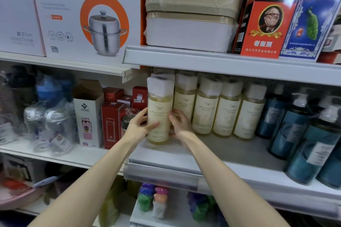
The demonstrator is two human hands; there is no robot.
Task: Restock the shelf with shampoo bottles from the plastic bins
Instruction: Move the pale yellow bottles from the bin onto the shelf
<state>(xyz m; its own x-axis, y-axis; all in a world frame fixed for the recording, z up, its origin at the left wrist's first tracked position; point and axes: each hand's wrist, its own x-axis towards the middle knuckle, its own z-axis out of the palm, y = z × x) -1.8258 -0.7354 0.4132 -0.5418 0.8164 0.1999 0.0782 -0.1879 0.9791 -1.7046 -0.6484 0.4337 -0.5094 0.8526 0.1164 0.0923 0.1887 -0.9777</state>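
Observation:
A pale yellow shampoo bottle (160,105) with a white wrapped cap stands upright at the left end of the grey shelf (212,155). My left hand (138,125) grips its left side, thumb across the front. My right hand (180,123) holds its right side with curled fingers. Several matching yellow bottles (217,108) stand in a row to its right, further back on the shelf. No plastic bin is in view.
Blue pump bottles (302,134) fill the shelf's right end. Red boxes (112,121) and wrapped water bottles (55,125) sit on the neighbouring shelf to the left. Boxes and beige containers (191,11) rest on the shelf above. Small coloured bottles (153,202) stand below.

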